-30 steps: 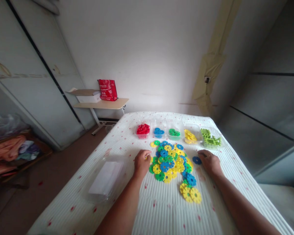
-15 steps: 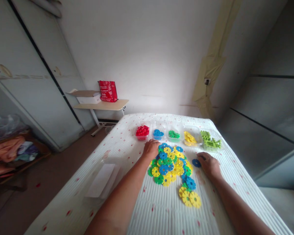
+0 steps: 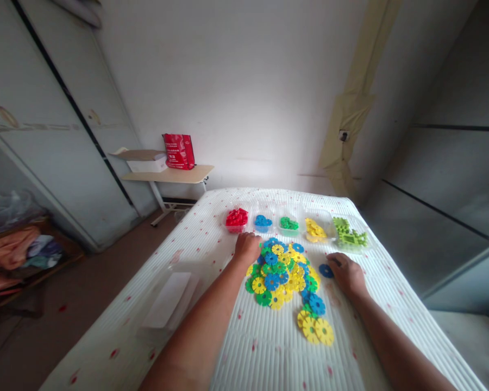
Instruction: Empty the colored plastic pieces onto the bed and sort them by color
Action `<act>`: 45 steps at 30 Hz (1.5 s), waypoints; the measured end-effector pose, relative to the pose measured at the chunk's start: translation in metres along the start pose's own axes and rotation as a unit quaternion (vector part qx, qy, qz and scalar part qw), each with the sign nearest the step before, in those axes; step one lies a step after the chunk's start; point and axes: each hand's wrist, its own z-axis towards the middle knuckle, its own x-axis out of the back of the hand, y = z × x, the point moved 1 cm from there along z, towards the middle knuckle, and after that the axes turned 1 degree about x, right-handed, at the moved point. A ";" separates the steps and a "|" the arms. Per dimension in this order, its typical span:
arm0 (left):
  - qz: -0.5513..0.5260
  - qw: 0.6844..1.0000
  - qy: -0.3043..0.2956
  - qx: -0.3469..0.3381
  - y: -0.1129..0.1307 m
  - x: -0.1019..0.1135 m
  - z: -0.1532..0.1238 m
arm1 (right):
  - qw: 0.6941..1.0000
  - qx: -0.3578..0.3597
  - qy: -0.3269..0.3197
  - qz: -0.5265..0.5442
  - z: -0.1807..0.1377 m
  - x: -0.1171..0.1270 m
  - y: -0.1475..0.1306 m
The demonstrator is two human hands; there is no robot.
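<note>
A heap of slotted plastic snowflake discs (image 3: 283, 271) in blue, yellow and green lies on the ribbed white cover. My left hand (image 3: 248, 247) is at the heap's upper left edge with its fingers bent together. A bit of green shows by its fingertips, but what they hold is hidden. To the right of the heap, my right hand (image 3: 348, 273) has its fingers curled at the edge of a single blue snowflake disc (image 3: 326, 270). Several discs, with yellow ones (image 3: 317, 330) in front, trail from the heap towards me.
Behind the heap stand clear boxes of red pieces (image 3: 237, 218), blue pieces (image 3: 263, 221), green pieces (image 3: 289, 223), yellow pieces (image 3: 315, 229) and light green pieces (image 3: 350, 233). A clear container with white card (image 3: 169, 301) is at left. A side table (image 3: 187, 175) bears a red bag (image 3: 179, 152).
My left hand has shifted slightly left, away from the heap's upper edge. The right hand and the blue disc beside it stay where they were.
</note>
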 end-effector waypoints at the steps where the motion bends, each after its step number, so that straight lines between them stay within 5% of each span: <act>1: -0.005 1.000 0.003 0.000 -0.001 0.002 -0.001 | 1.000 -0.001 0.000 -0.002 0.000 0.000 0.000; 22: -0.113 0.990 -0.033 -0.078 0.006 -0.014 -0.017 | 1.000 0.008 0.003 0.000 0.000 0.000 -0.001; 33: -0.095 0.993 -0.020 -0.074 0.017 0.002 -0.015 | 1.000 0.013 0.006 -0.018 -0.001 -0.002 0.000; 39: -0.147 0.984 0.052 -0.087 0.040 0.032 0.029 | 0.999 0.015 0.003 -0.036 -0.001 -0.002 -0.003; 45: -0.167 0.980 0.096 -0.057 0.071 0.014 0.084 | 1.000 0.016 -0.004 -0.011 0.000 0.000 -0.004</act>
